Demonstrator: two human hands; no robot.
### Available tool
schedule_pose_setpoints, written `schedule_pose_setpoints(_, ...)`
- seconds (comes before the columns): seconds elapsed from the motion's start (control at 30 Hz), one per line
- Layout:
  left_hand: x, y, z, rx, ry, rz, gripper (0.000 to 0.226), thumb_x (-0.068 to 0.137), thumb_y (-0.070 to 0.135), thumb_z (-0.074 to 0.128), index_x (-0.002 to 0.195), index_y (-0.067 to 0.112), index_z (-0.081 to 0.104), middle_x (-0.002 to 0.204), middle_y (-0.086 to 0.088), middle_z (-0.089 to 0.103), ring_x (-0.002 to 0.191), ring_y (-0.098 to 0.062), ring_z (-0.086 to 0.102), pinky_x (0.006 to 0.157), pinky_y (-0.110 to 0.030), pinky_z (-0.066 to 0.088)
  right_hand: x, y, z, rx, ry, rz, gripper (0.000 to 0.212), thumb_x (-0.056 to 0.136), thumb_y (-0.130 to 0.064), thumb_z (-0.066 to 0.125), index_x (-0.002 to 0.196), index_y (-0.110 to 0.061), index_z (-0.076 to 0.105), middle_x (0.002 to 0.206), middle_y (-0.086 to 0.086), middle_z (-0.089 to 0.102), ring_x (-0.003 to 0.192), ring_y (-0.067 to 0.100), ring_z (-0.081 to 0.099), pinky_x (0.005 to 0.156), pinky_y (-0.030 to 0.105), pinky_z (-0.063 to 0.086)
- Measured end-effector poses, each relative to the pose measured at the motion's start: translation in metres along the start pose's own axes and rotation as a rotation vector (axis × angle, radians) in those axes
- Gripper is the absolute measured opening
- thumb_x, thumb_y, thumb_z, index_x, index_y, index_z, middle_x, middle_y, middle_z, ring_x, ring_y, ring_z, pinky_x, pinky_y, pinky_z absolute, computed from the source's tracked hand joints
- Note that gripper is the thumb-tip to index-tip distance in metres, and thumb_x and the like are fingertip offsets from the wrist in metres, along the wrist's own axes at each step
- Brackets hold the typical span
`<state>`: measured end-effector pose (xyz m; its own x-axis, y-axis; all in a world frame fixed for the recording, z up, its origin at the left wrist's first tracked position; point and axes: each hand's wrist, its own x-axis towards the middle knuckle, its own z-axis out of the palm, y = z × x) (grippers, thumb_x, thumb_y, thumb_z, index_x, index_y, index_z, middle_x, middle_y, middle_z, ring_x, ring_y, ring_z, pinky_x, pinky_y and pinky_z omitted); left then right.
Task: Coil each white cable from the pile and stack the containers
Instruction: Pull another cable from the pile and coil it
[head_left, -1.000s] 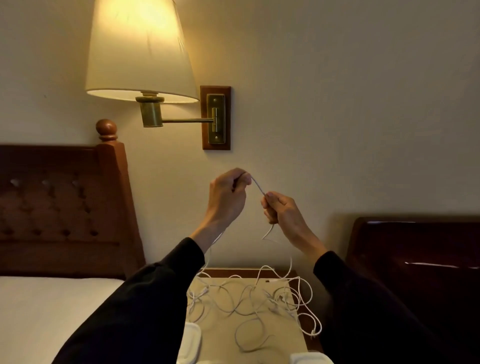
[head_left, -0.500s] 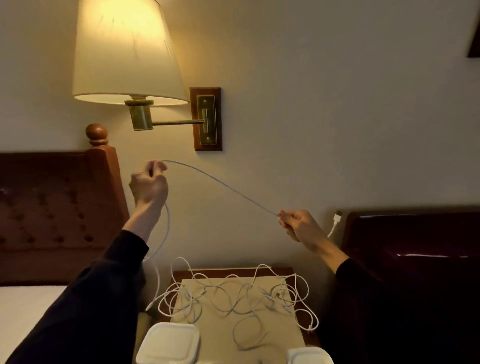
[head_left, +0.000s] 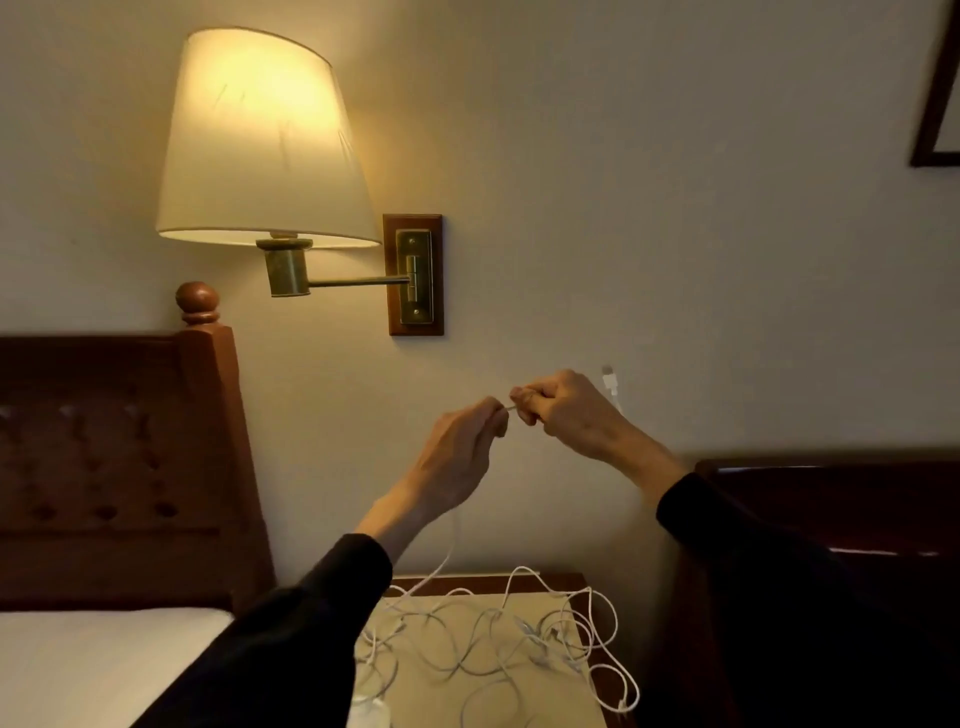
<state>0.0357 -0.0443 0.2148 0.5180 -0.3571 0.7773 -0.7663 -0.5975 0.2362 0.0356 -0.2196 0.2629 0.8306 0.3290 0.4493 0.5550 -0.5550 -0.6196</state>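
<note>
I see both hands raised at centre frame, close together. My left hand (head_left: 462, 452) pinches a white cable (head_left: 451, 551) with curled fingers; the cable drops from it to the pile (head_left: 498, 629) on the worktop (head_left: 566, 582) at lower centre. My right hand (head_left: 566, 410) is curled round the same cable, its connector end (head_left: 609, 378) sticking up just right of the knuckles.

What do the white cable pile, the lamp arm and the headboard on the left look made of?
Thin white cable pile: likely smooth plastic-sheathed, lying in limp loops. Straight lamp arm: seemingly brass-finished metal with a dull golden sheen. Reddish-brown headboard: apparently varnished wood, with a turned knob.
</note>
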Motion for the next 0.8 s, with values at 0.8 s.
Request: schedule_pose_setpoints(0.8,-0.011,-0.053,-0.076,0.473,-0.007,0.081,0.029,0.099,0.030,0.038,0.088,0.017,0.061,0.068,0.005,0.064,0.052,-0.016,0.059,0.048,-0.032,0.051,-0.037,0.047,-0.011,-0.065,0.042,0.091,0.040,0.102,-0.026,0.046,0.066,-0.014,0.060,0.054,-0.006,0.048,0.048,0.005,0.039,0.055,0.025,0.035)
